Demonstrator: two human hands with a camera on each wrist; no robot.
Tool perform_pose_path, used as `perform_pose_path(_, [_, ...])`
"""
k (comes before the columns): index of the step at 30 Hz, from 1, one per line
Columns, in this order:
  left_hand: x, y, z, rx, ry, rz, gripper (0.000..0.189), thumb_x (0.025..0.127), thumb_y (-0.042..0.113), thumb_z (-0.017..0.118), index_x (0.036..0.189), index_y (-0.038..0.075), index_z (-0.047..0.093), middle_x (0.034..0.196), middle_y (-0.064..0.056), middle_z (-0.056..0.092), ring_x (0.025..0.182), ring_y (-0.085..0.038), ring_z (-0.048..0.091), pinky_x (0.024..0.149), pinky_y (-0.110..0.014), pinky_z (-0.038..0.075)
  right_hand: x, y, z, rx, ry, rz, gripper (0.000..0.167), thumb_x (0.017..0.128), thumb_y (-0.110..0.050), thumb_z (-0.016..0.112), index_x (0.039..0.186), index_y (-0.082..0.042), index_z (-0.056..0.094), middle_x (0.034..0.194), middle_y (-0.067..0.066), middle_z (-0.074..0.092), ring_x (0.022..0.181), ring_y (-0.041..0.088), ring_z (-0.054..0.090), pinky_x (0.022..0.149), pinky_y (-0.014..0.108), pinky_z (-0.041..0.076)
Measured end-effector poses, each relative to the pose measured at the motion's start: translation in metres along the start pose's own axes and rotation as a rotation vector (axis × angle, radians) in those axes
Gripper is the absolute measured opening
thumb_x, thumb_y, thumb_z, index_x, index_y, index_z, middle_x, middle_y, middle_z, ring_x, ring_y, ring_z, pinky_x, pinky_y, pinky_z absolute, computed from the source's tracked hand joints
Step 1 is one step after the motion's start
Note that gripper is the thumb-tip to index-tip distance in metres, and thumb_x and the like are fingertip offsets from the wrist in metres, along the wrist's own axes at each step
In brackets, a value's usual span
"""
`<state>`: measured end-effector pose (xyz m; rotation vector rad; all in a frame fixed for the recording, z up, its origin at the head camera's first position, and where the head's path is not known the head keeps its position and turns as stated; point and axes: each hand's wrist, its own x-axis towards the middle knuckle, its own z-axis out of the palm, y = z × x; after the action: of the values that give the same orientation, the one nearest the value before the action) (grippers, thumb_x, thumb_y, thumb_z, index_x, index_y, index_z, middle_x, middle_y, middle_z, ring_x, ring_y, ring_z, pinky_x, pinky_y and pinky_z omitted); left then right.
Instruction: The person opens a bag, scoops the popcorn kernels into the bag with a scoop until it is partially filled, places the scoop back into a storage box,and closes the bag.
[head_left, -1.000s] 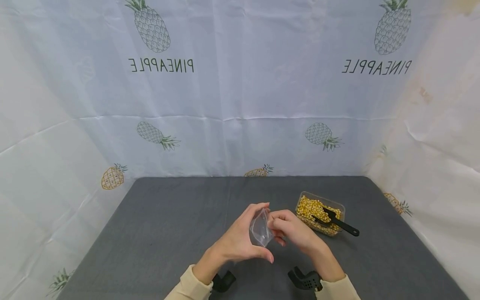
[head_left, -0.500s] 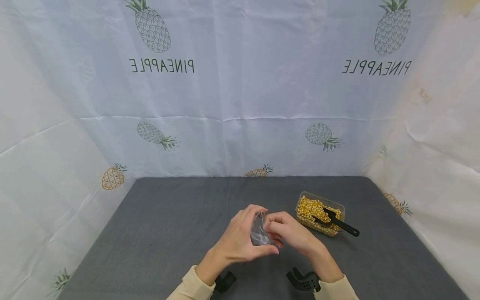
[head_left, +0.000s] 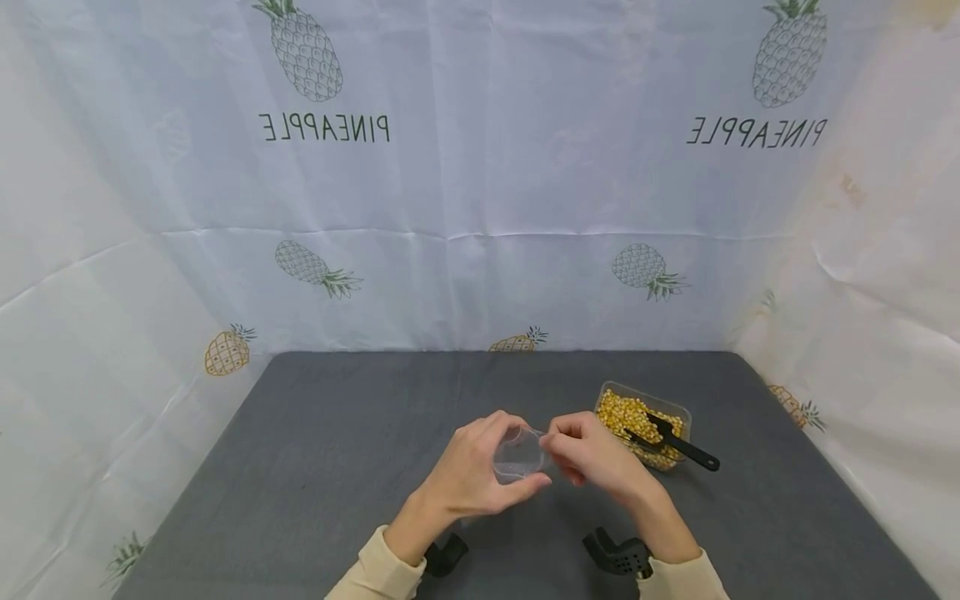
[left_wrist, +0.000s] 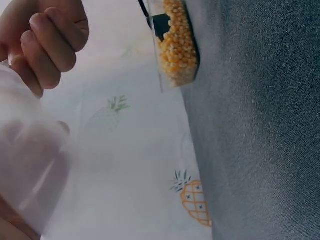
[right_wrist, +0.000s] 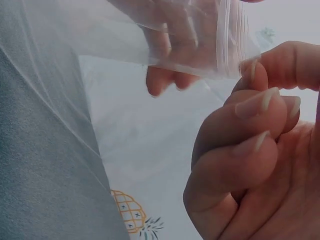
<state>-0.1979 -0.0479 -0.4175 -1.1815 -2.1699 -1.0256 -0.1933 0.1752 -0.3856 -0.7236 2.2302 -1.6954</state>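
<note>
A clear zip-top plastic bag is held up between my two hands above the table, its mouth spread into a rounded opening. My left hand curves round the bag, fingers along the far side and thumb along the near side. My right hand pinches the bag's edge at the right between thumb and index finger. Close up in the right wrist view, that pinch sits at the zip strip, with the other fingers curled in. Through the film of the bag, left-hand fingers show blurred in the left wrist view.
A clear plastic tub of yellow corn kernels stands on the grey table, behind and right of the right hand. A black scoop lies in it, handle over the rim. White pineapple-print cloth surrounds the table.
The bag's mouth has gone from narrow and pointed to wider and rounder. My right hand has shifted slightly right, away from the left hand. Tub and scoop stay put.
</note>
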Motion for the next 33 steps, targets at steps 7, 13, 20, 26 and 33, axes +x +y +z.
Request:
perform_pose_path(7, [0.001, -0.002, 0.001, -0.155, 0.045, -0.018, 0.038, 0.091, 0.041, 0.077, 0.109, 0.012, 0.062, 0.097, 0.001, 0.066, 0.087, -0.008, 0.066, 0.079, -0.019, 0.054, 0.001, -0.003, 0.0, -0.03, 0.046, -0.031, 0.034, 0.104, -0.015, 0.058, 0.077, 0.005, 0.053, 0.057, 0.001, 0.044, 0.043, 0.015, 0.039, 0.044, 0.036, 0.041])
perform_pose_path(13, [0.001, -0.004, 0.001, -0.212, 0.046, -0.082, 0.044, 0.088, 0.04, 0.081, 0.11, 0.009, 0.06, 0.1, 0.0, 0.065, 0.091, -0.012, 0.067, 0.081, -0.027, 0.056, 0.001, -0.006, 0.001, -0.034, 0.117, 0.01, 0.035, 0.104, -0.022, 0.059, 0.081, 0.003, 0.056, 0.062, 0.006, 0.049, 0.049, 0.023, 0.046, 0.05, 0.035, 0.046])
perform_pose_path(20, [0.002, -0.007, -0.003, -0.193, 0.035, -0.113, 0.048, 0.082, 0.037, 0.087, 0.111, 0.013, 0.059, 0.097, -0.002, 0.064, 0.087, -0.01, 0.062, 0.081, -0.028, 0.055, -0.003, -0.008, -0.003, -0.052, 0.184, 0.085, 0.03, 0.104, -0.027, 0.061, 0.088, -0.001, 0.063, 0.069, 0.011, 0.054, 0.059, 0.023, 0.054, 0.059, 0.039, 0.051])
perform_pose_path(26, [0.001, -0.007, -0.006, -0.175, 0.023, -0.158, 0.046, 0.08, 0.036, 0.089, 0.108, 0.012, 0.06, 0.095, -0.005, 0.064, 0.087, -0.01, 0.061, 0.083, -0.03, 0.055, -0.01, -0.004, -0.012, -0.183, 0.233, 0.123, 0.023, 0.103, -0.025, 0.062, 0.092, -0.006, 0.065, 0.07, 0.008, 0.055, 0.061, 0.023, 0.054, 0.06, 0.035, 0.049])
perform_pose_path(33, [-0.006, -0.009, -0.006, -0.16, 0.006, -0.189, 0.044, 0.08, 0.036, 0.088, 0.107, 0.017, 0.059, 0.095, 0.007, 0.061, 0.088, -0.008, 0.062, 0.085, -0.032, 0.055, -0.019, 0.007, -0.017, -0.383, 0.285, 0.157, 0.016, 0.102, -0.024, 0.064, 0.096, -0.01, 0.069, 0.079, 0.003, 0.061, 0.067, 0.016, 0.055, 0.063, 0.033, 0.047])
